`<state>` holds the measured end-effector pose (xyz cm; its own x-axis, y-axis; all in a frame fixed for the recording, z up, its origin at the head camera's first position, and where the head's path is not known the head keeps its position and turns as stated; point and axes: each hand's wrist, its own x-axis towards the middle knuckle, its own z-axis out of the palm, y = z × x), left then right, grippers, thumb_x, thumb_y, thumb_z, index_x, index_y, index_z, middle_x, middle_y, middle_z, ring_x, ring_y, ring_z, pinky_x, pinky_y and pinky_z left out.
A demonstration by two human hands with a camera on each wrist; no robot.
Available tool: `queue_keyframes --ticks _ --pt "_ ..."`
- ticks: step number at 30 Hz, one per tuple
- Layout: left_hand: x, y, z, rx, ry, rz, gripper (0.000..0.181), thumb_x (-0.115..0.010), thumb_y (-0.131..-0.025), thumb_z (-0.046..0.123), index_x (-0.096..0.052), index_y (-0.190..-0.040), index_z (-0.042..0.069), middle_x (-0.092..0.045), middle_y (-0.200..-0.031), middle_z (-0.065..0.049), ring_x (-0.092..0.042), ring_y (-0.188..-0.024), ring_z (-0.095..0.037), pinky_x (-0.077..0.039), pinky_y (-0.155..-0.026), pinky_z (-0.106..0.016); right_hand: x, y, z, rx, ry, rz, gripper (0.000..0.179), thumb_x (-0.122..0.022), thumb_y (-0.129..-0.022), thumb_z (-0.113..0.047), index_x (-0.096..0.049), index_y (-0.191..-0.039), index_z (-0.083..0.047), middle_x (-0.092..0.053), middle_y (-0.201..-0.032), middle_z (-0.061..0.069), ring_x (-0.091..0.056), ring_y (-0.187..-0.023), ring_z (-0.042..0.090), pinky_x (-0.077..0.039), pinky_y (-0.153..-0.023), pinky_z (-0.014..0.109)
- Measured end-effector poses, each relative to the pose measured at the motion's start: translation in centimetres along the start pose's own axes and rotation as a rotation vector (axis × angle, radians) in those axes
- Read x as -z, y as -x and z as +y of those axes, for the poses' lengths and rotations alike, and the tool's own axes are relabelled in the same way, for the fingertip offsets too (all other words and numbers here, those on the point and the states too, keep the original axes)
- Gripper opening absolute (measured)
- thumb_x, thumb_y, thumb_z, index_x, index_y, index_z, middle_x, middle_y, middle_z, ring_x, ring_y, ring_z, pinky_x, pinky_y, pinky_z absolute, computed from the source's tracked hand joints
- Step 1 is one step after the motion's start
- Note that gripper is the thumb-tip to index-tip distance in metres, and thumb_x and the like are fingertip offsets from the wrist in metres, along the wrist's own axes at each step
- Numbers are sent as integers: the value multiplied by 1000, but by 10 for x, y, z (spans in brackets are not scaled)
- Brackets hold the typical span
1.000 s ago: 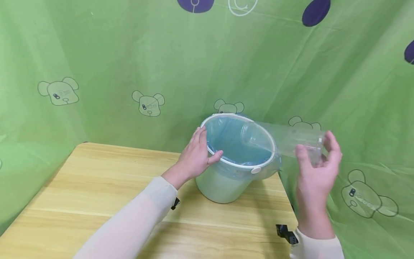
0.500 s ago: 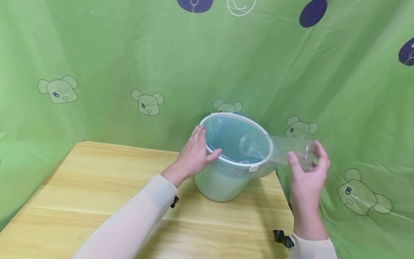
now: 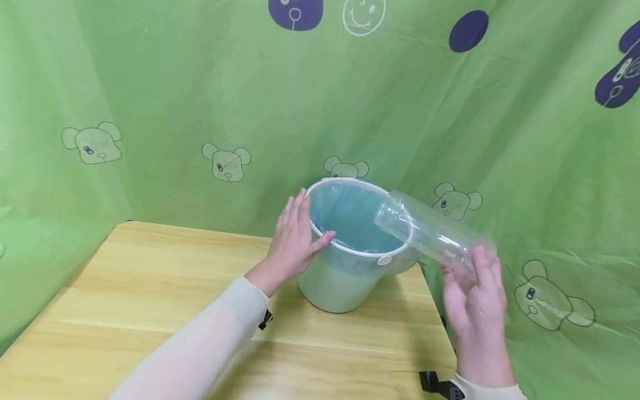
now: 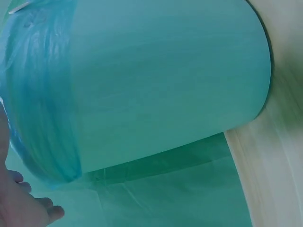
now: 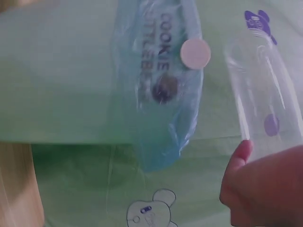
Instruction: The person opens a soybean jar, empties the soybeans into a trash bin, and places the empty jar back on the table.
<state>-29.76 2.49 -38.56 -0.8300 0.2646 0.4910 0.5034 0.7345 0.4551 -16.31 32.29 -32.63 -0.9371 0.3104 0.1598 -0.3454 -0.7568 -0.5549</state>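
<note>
A pale green bin (image 3: 340, 283), lined with a blue plastic bag (image 4: 45, 94) folded over its white rim (image 3: 367, 254), stands upright on the wooden table. My left hand (image 3: 292, 239) rests at the bin's left side, fingers straight along the outside and thumb laid toward the rim. Off to the right, my right hand (image 3: 477, 311) grips the lower end of a long, clear plastic cylindrical container (image 3: 435, 228) with a ringed end. It slants, ringed end up and left, overlapping the right rim and bin opening in the head view. In the right wrist view the clear container (image 5: 260, 94) looks see-through with nothing inside.
The wooden table (image 3: 150, 289) ends just right of the bin. Behind and beside it hangs a green cloth (image 3: 175, 83) printed with bear heads. A round button (image 5: 195, 53) sits on the bin's rim.
My right hand has lowered and turned over, so the clear container has gone from nearly level to slanting with its ringed end higher. The left hand has stayed at the bin's side.
</note>
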Motion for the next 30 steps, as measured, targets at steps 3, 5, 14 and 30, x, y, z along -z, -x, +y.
queue_keyframes --ticks 3,5,14,30 --pt "5 5 -5 -13 25 8 101 -44 -92 74 -19 -159 2 -14 -170 -14 -21 -155 -38 -23 -127 -57 3 1 1 -101 -114 -110 43 -52 -103 -18 -41 -144 -19 -45 -151 7 -44 -138 26 -39 -121 36" --pt "11 11 -10 -18 34 6 98 -47 -93 71 -22 -158 2 -20 -168 -16 -26 -153 -38 -25 -126 -59 5 3 3 -153 -161 -170 44 -48 -104 -22 -39 -147 -19 -38 -157 7 -39 -144 27 -35 -124 37" --pt "47 57 -60 101 7 -72 93 -42 -95 70 -28 -155 0 -27 -163 -19 -31 -148 -41 -23 -125 -61 18 27 25 -258 -303 -240 48 -40 -107 -23 -35 -155 -26 -36 -161 3 -34 -148 25 -38 -121 45" --pt "94 149 -119 339 11 -44 78 -41 -102 59 -36 -149 -2 -34 -155 -29 -34 -137 -51 -28 -109 -71 80 82 103 -398 -329 -403 45 -29 -109 -31 -41 -149 -13 -43 -157 6 -44 -143 21 -28 -126 30"
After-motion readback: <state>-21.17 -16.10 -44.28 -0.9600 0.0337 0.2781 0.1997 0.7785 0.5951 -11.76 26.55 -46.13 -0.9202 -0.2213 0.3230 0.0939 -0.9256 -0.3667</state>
